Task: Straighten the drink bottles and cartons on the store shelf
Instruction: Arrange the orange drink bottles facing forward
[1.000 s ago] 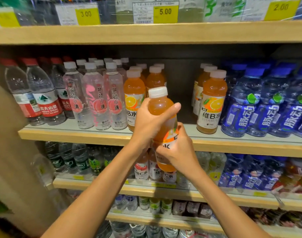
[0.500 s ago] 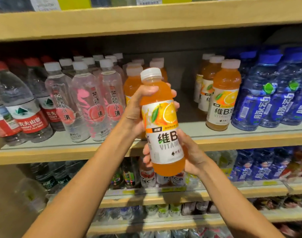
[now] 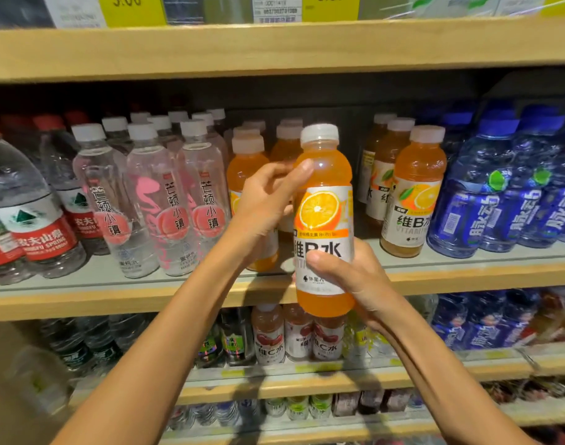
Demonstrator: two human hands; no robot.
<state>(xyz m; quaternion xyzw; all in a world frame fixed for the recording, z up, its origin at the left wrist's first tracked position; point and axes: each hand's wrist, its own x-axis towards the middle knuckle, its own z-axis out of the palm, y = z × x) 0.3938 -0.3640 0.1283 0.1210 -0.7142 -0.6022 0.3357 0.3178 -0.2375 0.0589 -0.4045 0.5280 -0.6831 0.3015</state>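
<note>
An orange vitamin drink bottle [image 3: 324,216] with a white cap is held upright in front of the middle shelf [image 3: 114,300], its orange-slice label facing me. My left hand [image 3: 268,203] grips its upper part from the left. My right hand [image 3: 351,277] wraps its lower part, thumb across the label. Behind the bottle is a gap in the orange row, between an orange bottle [image 3: 247,175] on the left and another orange bottle [image 3: 414,191] on the right.
Clear bottles with pink labels [image 3: 165,200] and red-capped water bottles [image 3: 34,203] fill the left of the shelf. Blue bottles [image 3: 486,187] crowd the right. The upper shelf board [image 3: 274,46] hangs close above the caps. Lower shelves hold more small bottles [image 3: 300,335].
The bottle has been turned upright from a tilt and rotated, so the orange slice now faces me. It sits a little to the right, nearer the gap. The view has shifted slightly.
</note>
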